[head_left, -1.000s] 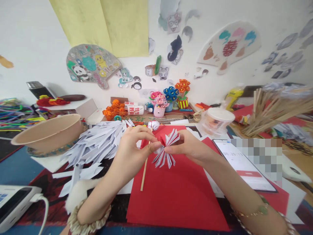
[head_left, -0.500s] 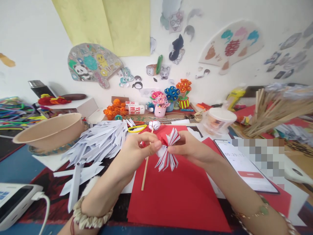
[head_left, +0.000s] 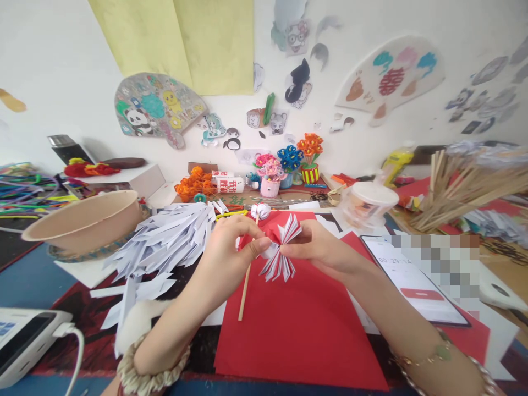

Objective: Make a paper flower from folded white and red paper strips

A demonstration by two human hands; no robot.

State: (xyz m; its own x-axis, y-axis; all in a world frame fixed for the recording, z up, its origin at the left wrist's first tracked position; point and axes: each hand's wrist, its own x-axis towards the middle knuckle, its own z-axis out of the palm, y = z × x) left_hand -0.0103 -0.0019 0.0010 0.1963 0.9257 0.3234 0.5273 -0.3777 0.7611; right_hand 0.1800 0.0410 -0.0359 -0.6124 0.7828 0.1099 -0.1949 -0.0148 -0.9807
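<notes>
Between my two hands is a pleated paper fan piece (head_left: 284,247), white with red edges, its folds spread out above and below a pinched middle. My right hand (head_left: 315,245) grips it from the right with thumb and fingers. On its left side, my left hand (head_left: 237,242) pinches red and white paper joined to it; the fingertips partly hide the grip. Under them lies a red paper sheet (head_left: 301,330). A thin wooden stick (head_left: 244,294) with a white balled paper head (head_left: 260,210) rests on the sheet, passing behind my left hand.
Folded white paper strips (head_left: 165,236) are heaped on the left beside a beige bowl (head_left: 82,220). A phone (head_left: 412,280) showing a timer lies to the right, near a lidded plastic cup (head_left: 369,201) and a bundle of wooden sticks (head_left: 462,192). Pipe-cleaner flower pots (head_left: 291,162) stand behind.
My left hand and forearm have shifted slightly, with the wrist a little lower. The pleated paper has moved a little left and up; both hands keep hold of it.
</notes>
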